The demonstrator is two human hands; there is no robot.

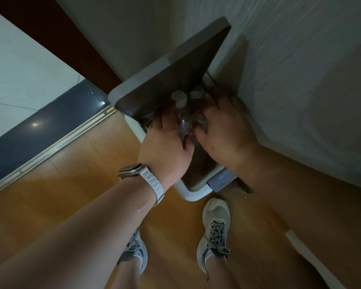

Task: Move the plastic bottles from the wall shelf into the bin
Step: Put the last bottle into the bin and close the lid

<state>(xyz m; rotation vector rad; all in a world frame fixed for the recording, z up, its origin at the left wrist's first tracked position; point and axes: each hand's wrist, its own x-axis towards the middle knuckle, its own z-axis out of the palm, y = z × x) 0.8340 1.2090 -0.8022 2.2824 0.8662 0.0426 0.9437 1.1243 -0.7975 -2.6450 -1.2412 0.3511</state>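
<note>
A white pedal bin (189, 192) stands on the floor against the wall, its lid (175, 65) raised. Over its mouth I hold clear plastic bottles (184, 122) with pale caps, bunched upright between both hands. My left hand (167, 144), a watch on its wrist, presses on them from the left. My right hand (225, 130) presses from the right, fingers curled around them. The frame is blurred, so the number of bottles is unclear. The wall shelf is out of view.
The white wall (290, 80) runs close along the right of the bin. A dark door frame (56, 38) and a metal threshold strip (56, 142) lie to the left. My shoes (215, 232) stand on the wooden floor just before the bin's grey pedal (221, 181).
</note>
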